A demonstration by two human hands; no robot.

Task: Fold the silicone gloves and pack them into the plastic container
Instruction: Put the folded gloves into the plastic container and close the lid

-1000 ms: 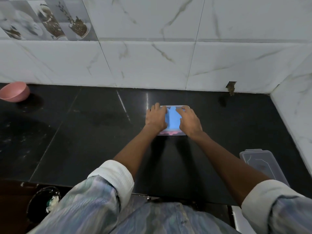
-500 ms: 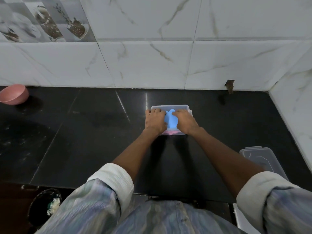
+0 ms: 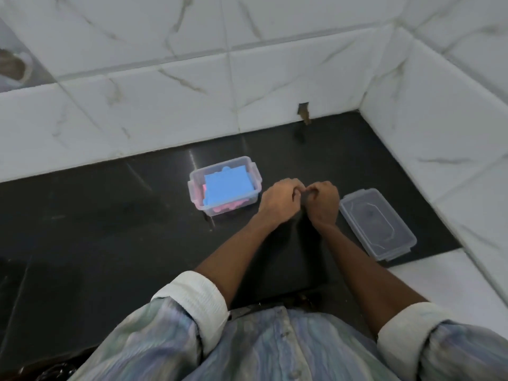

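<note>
Both hands, left [image 3: 280, 200] and right [image 3: 323, 200], hovered loosely curled and empty between container [image 3: 254, 171] and lid [image 3: 378, 224]; folded blue glove [image 3: 228, 185] lay packed inside over pink glove [image 3: 228, 207], probably awaiting closure.

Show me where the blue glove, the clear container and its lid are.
blue glove [image 3: 227, 185], head view, middle of its folded top.
clear container [image 3: 254, 167], head view, far right rim.
lid [image 3: 377, 223], head view, flat centre panel.

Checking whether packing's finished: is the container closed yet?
Open. The container has no lid on; the lid lies on the counter beside it.
</note>
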